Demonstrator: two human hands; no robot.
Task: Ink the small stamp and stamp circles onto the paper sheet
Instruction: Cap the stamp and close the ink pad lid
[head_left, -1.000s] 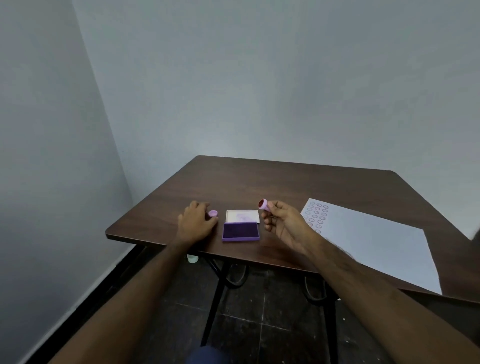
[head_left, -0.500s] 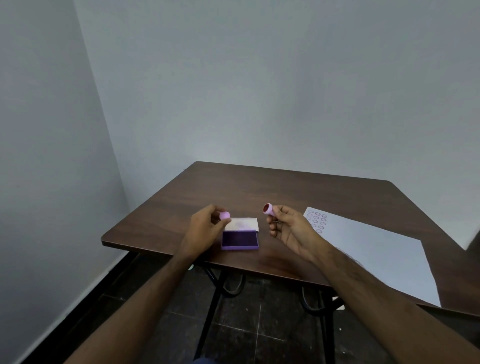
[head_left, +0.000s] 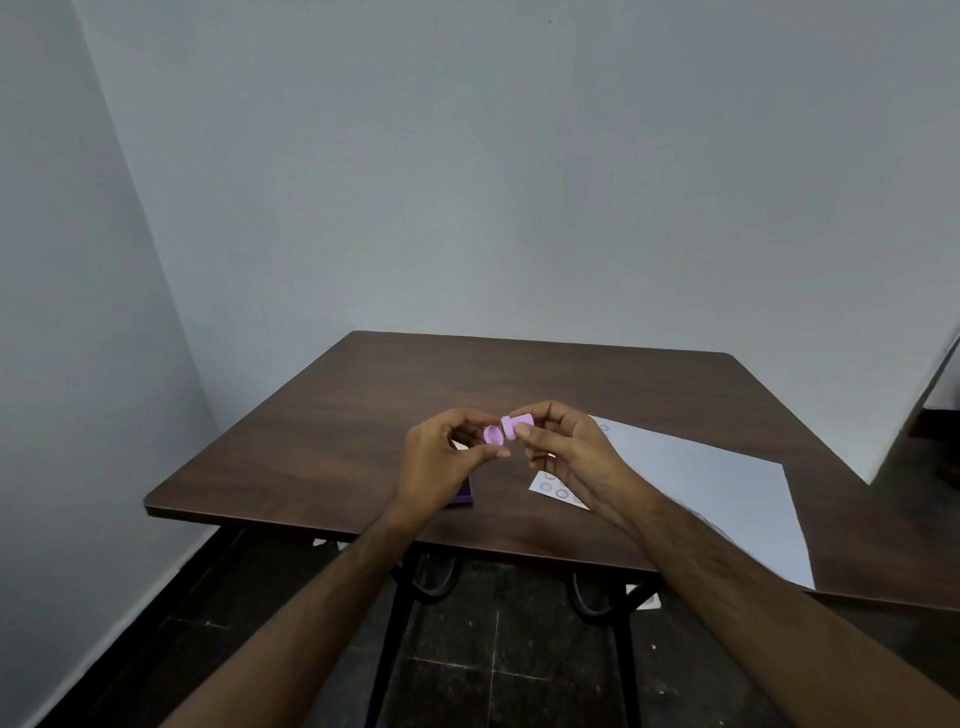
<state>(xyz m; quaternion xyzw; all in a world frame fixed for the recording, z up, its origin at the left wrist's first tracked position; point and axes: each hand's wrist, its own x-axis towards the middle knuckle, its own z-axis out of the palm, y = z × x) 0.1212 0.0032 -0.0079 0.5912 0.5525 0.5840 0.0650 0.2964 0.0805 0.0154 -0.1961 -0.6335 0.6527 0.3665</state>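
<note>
Both hands are raised together above the brown table (head_left: 519, 384). My right hand (head_left: 566, 449) pinches the small pink stamp (head_left: 515, 424) on its side, its face pointing left. My left hand (head_left: 447, 457) holds the stamp's pink cap (head_left: 493, 435) right against that face. The white paper sheet (head_left: 717, 488) lies at the right, with rows of stamped circles (head_left: 558, 491) showing below my right hand. The purple ink pad (head_left: 464, 493) is mostly hidden behind my left wrist.
The table stands in a corner of grey walls, its near edge (head_left: 322, 527) close to me. Black metal legs (head_left: 389, 623) and a dark tiled floor show below. The paper's right corner reaches over the table's front edge.
Both hands rose and came together at the centre. The left hand carried the cap from beside the ink pad up to the stamp. The camera also tilted down.
</note>
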